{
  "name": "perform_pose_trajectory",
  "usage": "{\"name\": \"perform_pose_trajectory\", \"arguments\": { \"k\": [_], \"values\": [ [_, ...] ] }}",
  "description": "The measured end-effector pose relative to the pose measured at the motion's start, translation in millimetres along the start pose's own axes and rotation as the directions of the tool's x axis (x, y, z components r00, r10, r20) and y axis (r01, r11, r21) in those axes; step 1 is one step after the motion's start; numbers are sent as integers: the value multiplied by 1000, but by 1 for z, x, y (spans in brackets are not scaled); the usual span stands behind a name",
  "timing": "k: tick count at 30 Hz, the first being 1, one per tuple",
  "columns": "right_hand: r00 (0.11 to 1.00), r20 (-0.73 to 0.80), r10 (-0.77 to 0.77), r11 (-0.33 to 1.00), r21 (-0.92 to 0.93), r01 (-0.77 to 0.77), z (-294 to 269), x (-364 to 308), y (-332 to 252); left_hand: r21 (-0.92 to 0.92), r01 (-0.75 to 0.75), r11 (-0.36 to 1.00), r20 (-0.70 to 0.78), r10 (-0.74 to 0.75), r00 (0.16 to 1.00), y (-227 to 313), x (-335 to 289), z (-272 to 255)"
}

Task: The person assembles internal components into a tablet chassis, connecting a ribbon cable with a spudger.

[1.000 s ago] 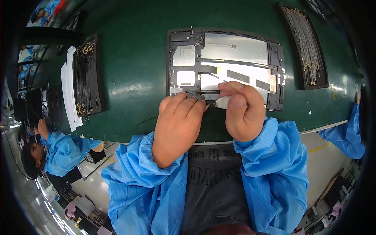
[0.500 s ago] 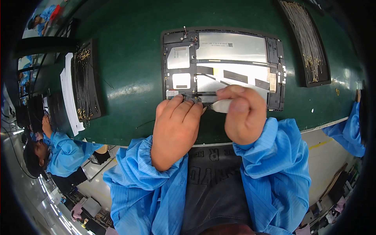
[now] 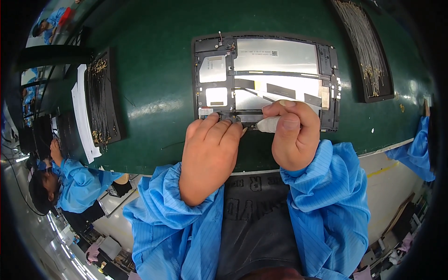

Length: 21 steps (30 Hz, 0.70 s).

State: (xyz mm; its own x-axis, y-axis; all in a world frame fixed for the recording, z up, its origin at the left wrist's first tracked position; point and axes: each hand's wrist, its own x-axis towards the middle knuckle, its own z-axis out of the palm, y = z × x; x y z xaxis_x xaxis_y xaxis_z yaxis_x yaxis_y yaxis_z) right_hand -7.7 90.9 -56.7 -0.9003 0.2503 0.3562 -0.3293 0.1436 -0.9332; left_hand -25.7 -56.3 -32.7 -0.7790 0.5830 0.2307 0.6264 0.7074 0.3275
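Note:
An opened flat device point(image 3: 280, 56), like a tablet, lies on the green table with its black frame and silver inner plates showing. Over its near edge my left hand point(image 3: 210, 149) is closed, fingers bent together at the frame; its thumb is hidden, and so is what it grips. A thin pointed tip point(image 3: 244, 132) shows beside those fingers. To the left of the hand trails a thin dark wire point(image 3: 172, 145). My right hand point(image 3: 296, 135) pinches a white, tapering, wrapped-looking piece point(image 3: 268, 125) between thumb and index finger, pointing left along the near edge.
On the left, a black tray point(image 3: 114, 102) holds dark cables with gold ends, beside white sheets point(image 3: 83, 112). At the far right stands another black tray point(image 3: 388, 88) of grey cables. Co-workers in blue sit at both sides, one sleeve point(image 3: 413, 158) near the right table edge.
My right hand has shifted slightly to the right, taking the white piece a little away from the left fingers. My left hand stays almost in place.

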Motion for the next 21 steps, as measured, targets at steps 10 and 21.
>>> {"name": "perform_pose_trajectory", "arguments": {
  "k": [10,21],
  "values": [
    [999,49,13,1000,-8,-12,1,3,2,-1,-10,1000,0,10,1000,-1,0,-1],
    [885,418,-203,855,-366,369,12,17,-13,-13,-37,999,17,38,999,-2,-7,1]
  ]
}}
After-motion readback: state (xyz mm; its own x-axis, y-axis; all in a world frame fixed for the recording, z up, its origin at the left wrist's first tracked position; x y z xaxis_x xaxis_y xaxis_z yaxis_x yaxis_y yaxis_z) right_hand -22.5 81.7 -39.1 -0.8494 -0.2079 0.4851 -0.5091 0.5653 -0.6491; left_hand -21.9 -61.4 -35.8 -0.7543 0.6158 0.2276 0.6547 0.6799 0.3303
